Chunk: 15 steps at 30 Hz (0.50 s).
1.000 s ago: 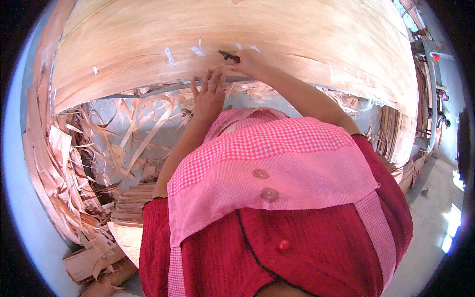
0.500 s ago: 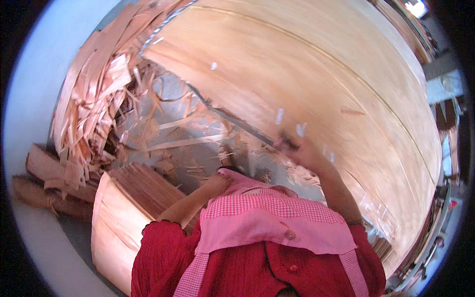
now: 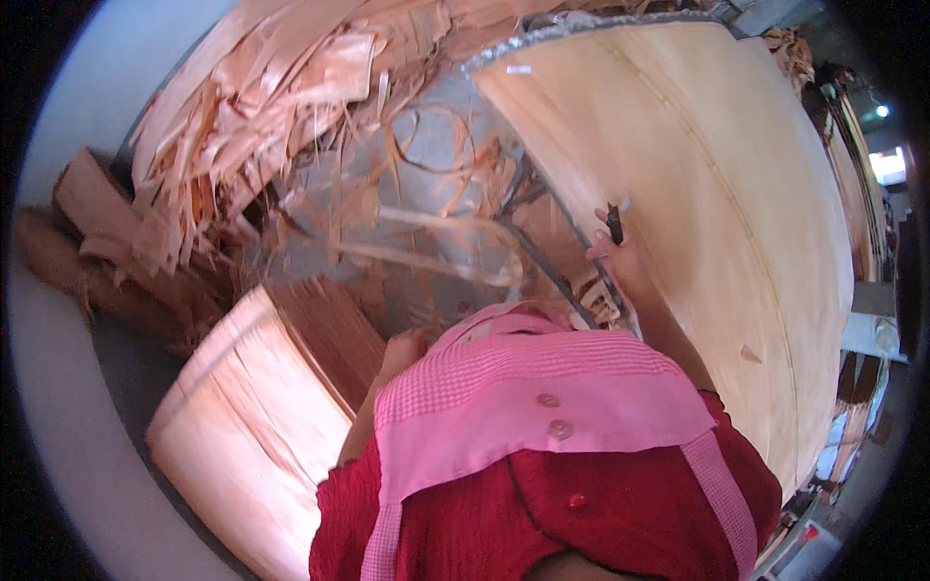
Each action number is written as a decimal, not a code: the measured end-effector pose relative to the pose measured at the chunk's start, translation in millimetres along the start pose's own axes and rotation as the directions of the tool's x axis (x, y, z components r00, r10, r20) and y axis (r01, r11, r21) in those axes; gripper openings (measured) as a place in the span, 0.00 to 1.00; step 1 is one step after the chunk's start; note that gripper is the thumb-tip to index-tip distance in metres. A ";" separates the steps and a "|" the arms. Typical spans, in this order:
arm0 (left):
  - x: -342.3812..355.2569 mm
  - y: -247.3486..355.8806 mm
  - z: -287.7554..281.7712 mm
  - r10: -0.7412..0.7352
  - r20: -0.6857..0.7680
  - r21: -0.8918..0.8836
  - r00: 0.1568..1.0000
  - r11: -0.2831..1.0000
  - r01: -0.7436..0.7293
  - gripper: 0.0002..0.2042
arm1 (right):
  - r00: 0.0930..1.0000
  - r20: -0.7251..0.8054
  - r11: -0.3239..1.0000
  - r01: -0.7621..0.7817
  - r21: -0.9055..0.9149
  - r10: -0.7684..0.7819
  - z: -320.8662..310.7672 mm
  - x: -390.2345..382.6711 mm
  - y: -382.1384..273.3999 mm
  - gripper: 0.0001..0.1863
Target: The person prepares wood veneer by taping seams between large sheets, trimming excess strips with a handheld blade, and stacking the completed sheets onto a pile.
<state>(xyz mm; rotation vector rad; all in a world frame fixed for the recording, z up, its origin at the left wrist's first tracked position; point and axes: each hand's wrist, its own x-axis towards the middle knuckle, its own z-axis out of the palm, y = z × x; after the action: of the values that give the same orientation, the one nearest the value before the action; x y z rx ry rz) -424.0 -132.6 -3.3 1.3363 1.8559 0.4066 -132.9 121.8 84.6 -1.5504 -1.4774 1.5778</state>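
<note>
Pale wood veneer covers nearly everything here: a broad veneer sheet [image 3: 697,194] lies across the counter [image 3: 542,208], and the right hand [image 3: 620,257] rests on its near edge, its grip clamped on a small dark tool [image 3: 614,223] that points up over the sheet. The left hand [image 3: 402,351] is lower, close to the body and just above a stack of veneer sheets [image 3: 242,426] at the person's left; whether its fingers are together or apart I cannot tell, since the pink apron [image 3: 542,407] hides part of it. Beyond lies a heap of veneer scraps [image 3: 252,126]. The step looks like trimming or patching along the sheet's edge. Any next move calls for a steady blade along the fragile edge and a flat supporting hand, because thin veneer splits easily.
</note>
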 end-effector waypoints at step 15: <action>346.2 -87.6 -243.3 -0.422 0.264 -0.811 0.867 0.390 0.437 0.13 | 0.721 -0.504 0.588 -0.166 -0.792 -0.475 52.5 371.4 -123.8 0.17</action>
<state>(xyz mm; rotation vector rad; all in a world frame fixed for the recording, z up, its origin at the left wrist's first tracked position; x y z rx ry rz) -707.4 190.1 -50.5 0.1317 1.5202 0.8808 -313.4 469.9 36.7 -2.0314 -1.8596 0.0074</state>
